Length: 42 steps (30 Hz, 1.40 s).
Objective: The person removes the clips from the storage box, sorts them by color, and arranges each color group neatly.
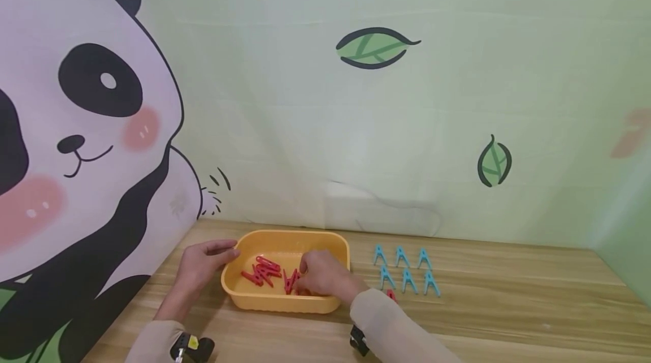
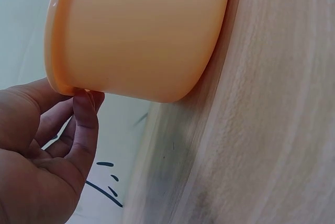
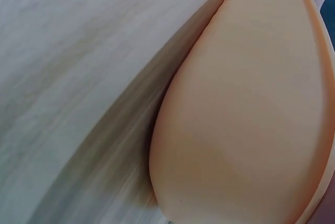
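Observation:
A yellow-orange plastic basin [image 1: 282,302] sits on the wooden table with several red clothespins [image 1: 263,272] inside it. At its left end my left hand [image 1: 199,264] pinches the rim between thumb and fingers; the left wrist view shows this hand [image 2: 57,135] at the basin's corner [image 2: 141,41]. My right hand [image 1: 322,273] reaches over the near right wall into the basin, fingers bent down among red clothespins near the right side. Its fingertips are hidden, so whether they pinch a clothespin cannot be told. The basin's outer wall [image 3: 241,109] fills much of the right wrist view.
To the right of the basin, several light blue clothespins [image 1: 402,256] lie in two rows on the table [image 1: 508,295]. One red clothespin [image 1: 391,295] lies in front of them, partly hidden by the right sleeve [image 1: 391,323]. A wall with a panda picture [image 1: 91,142] stands behind.

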Available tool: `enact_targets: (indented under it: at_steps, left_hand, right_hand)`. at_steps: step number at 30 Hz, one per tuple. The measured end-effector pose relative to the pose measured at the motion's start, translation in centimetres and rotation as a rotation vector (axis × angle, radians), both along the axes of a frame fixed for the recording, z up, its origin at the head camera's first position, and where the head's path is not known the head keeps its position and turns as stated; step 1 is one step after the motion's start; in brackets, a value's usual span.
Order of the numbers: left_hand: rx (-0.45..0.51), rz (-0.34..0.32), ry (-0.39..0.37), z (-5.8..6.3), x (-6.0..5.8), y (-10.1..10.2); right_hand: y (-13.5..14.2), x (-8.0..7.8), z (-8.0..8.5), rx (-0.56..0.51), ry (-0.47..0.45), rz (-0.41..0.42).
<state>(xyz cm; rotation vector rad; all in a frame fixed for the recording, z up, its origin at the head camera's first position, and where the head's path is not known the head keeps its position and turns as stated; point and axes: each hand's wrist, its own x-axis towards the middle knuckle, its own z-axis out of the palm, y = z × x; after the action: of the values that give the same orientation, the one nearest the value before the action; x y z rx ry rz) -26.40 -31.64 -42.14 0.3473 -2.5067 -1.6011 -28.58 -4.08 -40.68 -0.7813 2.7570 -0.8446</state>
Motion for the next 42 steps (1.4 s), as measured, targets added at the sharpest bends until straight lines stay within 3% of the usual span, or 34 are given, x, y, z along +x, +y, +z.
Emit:
enact_targets:
  at_steps: [15, 23, 26, 35, 42]
  left_hand:
    - [0.010, -0.005, -0.002, 0.1, 0.1, 0.2]
    - [0.029, -0.011, 0.007, 0.2, 0.0, 0.1]
    - [0.029, -0.015, 0.012, 0.1, 0.0, 0.1]
    - [0.028, -0.021, 0.018, 0.1, 0.0, 0.0]
    - [0.031, -0.019, 0.036, 0.1, -0.1, -0.1]
  right_hand:
    - [-0.1, 0.1, 0.0, 0.055, 0.054, -0.011]
    - [0.7, 0.6, 1.0, -0.061, 0.086, -0.015]
    - [1.4, 0.9, 1.6, -0.127, 0.092, -0.018]
    - [4.7, 2.2, 2.6, -0.214, 0.256, -0.092]
    - [7.9, 2.9, 2.7, -0.232, 0.235, -0.185]
